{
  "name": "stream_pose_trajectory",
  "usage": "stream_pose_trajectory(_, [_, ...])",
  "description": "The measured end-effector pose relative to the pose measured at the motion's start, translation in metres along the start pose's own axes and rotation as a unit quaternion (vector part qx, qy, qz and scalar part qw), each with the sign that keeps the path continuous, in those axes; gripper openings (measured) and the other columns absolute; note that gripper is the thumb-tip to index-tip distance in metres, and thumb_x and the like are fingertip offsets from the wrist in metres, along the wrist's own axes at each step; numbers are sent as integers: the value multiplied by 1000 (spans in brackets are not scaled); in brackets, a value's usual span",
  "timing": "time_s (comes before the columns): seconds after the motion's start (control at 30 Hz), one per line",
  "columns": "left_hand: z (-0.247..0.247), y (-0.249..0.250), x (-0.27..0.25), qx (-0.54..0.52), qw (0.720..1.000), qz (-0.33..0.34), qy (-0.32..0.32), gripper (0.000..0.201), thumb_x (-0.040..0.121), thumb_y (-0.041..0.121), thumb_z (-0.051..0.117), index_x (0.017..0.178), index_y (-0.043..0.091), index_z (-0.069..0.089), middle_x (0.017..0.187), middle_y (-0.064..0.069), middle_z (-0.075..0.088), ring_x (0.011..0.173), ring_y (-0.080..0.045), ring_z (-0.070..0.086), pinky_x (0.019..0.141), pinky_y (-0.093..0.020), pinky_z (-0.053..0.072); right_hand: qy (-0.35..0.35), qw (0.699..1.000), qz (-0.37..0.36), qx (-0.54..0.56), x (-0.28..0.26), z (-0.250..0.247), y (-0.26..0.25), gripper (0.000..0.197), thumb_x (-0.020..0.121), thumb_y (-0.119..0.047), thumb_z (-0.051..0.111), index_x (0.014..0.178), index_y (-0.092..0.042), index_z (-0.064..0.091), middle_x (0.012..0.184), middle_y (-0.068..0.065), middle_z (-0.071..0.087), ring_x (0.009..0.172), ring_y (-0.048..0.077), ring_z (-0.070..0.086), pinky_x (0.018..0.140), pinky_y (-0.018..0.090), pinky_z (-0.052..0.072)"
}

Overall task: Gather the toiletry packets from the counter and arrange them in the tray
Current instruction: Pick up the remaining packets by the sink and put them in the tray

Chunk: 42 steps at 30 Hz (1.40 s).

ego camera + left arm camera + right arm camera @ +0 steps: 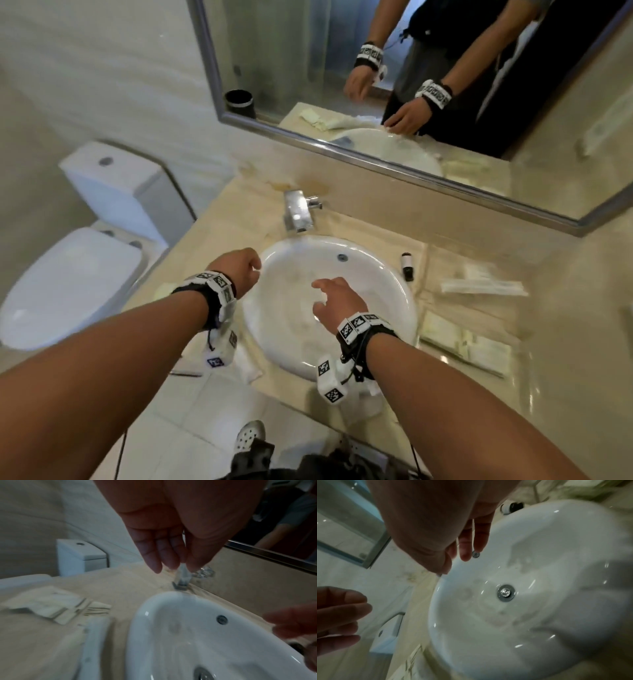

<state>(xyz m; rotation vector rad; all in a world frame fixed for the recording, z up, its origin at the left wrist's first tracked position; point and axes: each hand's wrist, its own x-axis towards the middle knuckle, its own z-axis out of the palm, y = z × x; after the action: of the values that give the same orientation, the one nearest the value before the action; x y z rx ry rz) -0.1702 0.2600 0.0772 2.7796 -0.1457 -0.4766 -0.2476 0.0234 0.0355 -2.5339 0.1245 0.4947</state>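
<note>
Toiletry packets (466, 337) lie on the counter (548, 342) right of the sink (274, 329); our left hand (239, 270) and right hand (337, 298) hover above it, fingers relaxed, empty.

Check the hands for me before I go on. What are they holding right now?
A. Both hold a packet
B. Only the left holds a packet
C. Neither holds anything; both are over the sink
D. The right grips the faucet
C: the left hand and right hand hang with loose, empty fingers over the sink, while packets lie on the counter to the right.
</note>
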Motion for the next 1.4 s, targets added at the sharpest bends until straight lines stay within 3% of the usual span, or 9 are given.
stream_pose_trajectory(0.13, [-23, -59, -13, -30, 998, -44, 39, 7, 87, 27, 64, 91, 21, 65, 91, -1, 68, 90, -27, 62, 74, -31, 47, -11, 999, -38, -25, 8, 17, -46, 47, 94, -30, 53, 140, -38, 50, 141, -5, 42, 109, 15, 61, 94, 29, 48])
stream_pose_trajectory(0.3, [-38, -120, -33, -30, 994, -85, 55, 14, 92, 32, 56, 84, 21, 61, 84, 2, 66, 78, -22, 60, 67, -31, 43, -28, 996, -58, -55, 19, 34, -83, 44, 95, -31, 53, 139, -34, 52, 144, -2, 40, 108, 19, 62, 94, 31, 49])
stream_pose_trajectory(0.43, [-34, -155, -50, -25, 993, -108, 46, 15, 91, 21, 48, 76, 20, 49, 74, 0, 53, 66, -20, 46, 64, -33, 39, -37, 995, -54, -74, 26, 50, -101, 44, 94, -33, 54, 137, -34, 53, 145, -1, 40, 108, 19, 62, 93, 31, 49])
stream_pose_trajectory(0.73, [-26, -206, -61, -15, 985, -166, 44, 24, 96, 23, 42, 91, 9, 61, 85, -8, 66, 74, -25, 58, 69, -34, 48, -62, 993, -44, -93, 38, 86, -129, 43, 95, -32, 53, 138, -34, 52, 145, -1, 40, 103, 19, 64, 89, 30, 51])
stream_pose_trajectory(0.83, [-17, -215, -55, 0, 986, -165, 20, 23, 96, 22, 41, 86, 12, 59, 86, -9, 64, 70, -21, 54, 64, -30, 44, -65, 993, -44, -87, 42, 94, -137, 43, 95, -32, 53, 138, -35, 52, 145, -1, 41, 103, 19, 64, 89, 29, 50])
stream_pose_trajectory(0.9, [-7, -223, -50, -9, 986, -164, 0, 13, 93, 26, 50, 94, 18, 60, 98, -5, 64, 80, -20, 57, 72, -30, 47, -71, 993, -42, -84, 45, 100, -139, 43, 95, -32, 53, 138, -35, 52, 145, -1, 41, 105, 19, 63, 88, 28, 49])
stream_pose_trajectory(1.0, [11, -230, -43, -15, 986, -166, -24, 33, 88, 32, 61, 120, 26, 58, 122, -3, 57, 106, -24, 60, 90, -36, 50, -75, 993, -45, -83, 49, 109, -140, 44, 95, -33, 54, 138, -35, 51, 146, -2, 41, 107, 19, 63, 89, 29, 49])
stream_pose_trajectory(1.17, [29, -222, -22, 63, 989, -117, -66, 55, 88, 27, 57, 141, 29, 44, 142, -3, 44, 126, -29, 44, 98, -38, 47, -84, 993, -32, -73, 51, 116, -134, 46, 94, -31, 55, 140, -34, 50, 146, -3, 40, 106, 19, 63, 92, 31, 50])
stream_pose_trajectory(1.4, [56, -205, 7, 179, 979, 11, -98, 72, 87, 17, 55, 151, 29, 25, 160, -6, 14, 145, -32, 16, 105, -47, 42, -91, 994, 7, -63, 51, 114, -115, 49, 92, -28, 55, 140, -35, 50, 144, -4, 40, 106, 17, 62, 95, 31, 50])
